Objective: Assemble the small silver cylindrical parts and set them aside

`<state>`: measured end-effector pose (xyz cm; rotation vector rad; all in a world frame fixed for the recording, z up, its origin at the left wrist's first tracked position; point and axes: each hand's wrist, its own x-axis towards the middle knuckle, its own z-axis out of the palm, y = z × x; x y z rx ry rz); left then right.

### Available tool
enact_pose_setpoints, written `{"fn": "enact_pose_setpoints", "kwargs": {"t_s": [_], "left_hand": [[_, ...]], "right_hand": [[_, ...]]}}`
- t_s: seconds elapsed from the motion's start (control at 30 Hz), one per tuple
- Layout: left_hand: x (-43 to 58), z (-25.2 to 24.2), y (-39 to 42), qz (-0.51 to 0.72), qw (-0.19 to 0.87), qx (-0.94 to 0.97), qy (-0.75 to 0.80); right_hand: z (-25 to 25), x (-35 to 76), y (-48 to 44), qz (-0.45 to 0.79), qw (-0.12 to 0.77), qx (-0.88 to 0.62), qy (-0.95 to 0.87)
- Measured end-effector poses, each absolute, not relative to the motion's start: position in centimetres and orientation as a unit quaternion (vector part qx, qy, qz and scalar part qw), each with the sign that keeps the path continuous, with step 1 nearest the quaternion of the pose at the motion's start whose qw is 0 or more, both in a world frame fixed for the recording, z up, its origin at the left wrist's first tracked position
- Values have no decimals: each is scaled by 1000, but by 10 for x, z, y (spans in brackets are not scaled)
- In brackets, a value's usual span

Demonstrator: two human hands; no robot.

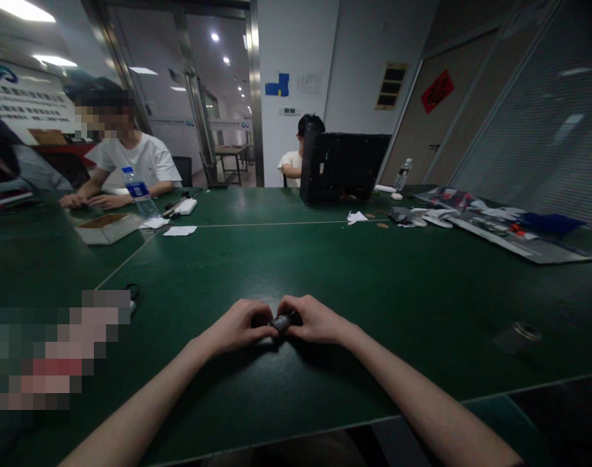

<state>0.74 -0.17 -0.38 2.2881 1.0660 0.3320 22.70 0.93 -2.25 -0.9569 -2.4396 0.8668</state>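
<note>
Both hands meet just above the green table (227, 259), near the middle of its front part. A small dark, greyish object (282, 322) lies between them; its details are too small to make out. My left hand (244, 324) pinches its left end with thumb and fingers. From the other side, my right hand (311, 319) has its fingers curled round the right end. The fingertips of the two hands nearly touch.
An open box (108, 229) and a blue-capped bottle (140, 192) stand at the left, before a person in white. A black case (344, 167) stands at the back, partly hiding another person. Clutter on a board (514, 240) is right; a round metal-rimmed item (526, 332) sits nearer.
</note>
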Motion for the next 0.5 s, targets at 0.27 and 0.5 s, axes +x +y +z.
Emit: {"fn": "enact_pose_setpoints", "kwargs": {"t_s": [0.27,0.5], "left_hand": [[7,-7,-1,128,286,862,398],[8,-1,-3,115,292,858,407]], "right_hand": [[-22,225,9,300,194,-339,-870],[-25,225,10,291,199,-337,-873]]}}
